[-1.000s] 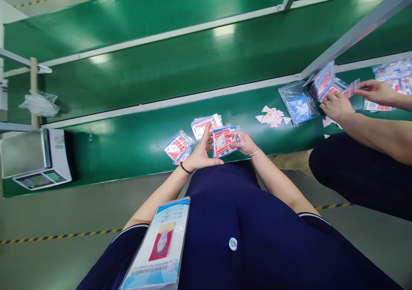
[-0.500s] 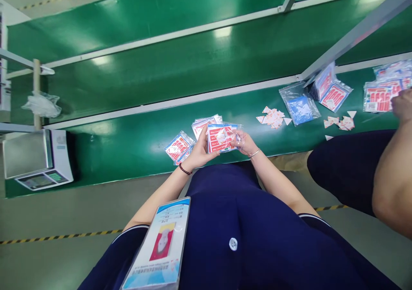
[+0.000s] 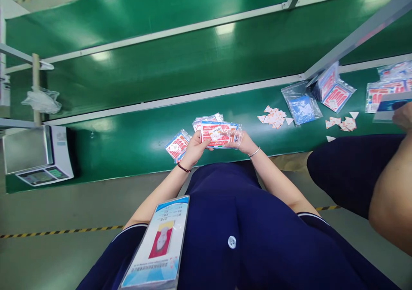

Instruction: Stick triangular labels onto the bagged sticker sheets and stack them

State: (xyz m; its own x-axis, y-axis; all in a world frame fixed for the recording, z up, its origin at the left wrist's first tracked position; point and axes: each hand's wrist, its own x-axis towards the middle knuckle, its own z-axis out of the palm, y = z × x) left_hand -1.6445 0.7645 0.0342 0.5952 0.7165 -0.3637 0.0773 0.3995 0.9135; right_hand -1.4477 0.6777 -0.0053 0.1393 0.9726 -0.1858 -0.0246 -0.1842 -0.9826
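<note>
My left hand (image 3: 194,146) and my right hand (image 3: 243,142) both grip a clear plastic packet (image 3: 219,134) with red, white and blue printing, held flat just above the near edge of the green table (image 3: 128,140). The left hand pinches its left end, the right hand its right end. Just behind the packet lies a small pile of similar packets (image 3: 206,120). Another packet (image 3: 177,145) lies on the table to the left of my left hand.
A weighing scale (image 3: 37,155) stands at the far left. A heap of small white triangular pieces (image 3: 273,117) lies to the right, then clear bags (image 3: 301,103) and more packets (image 3: 336,95). A co-worker's arm (image 3: 391,195) and leg fill the right side.
My hands have turned the packet from upright to flat and brought it together between them. The co-worker's hands drew back from the packets at the right.
</note>
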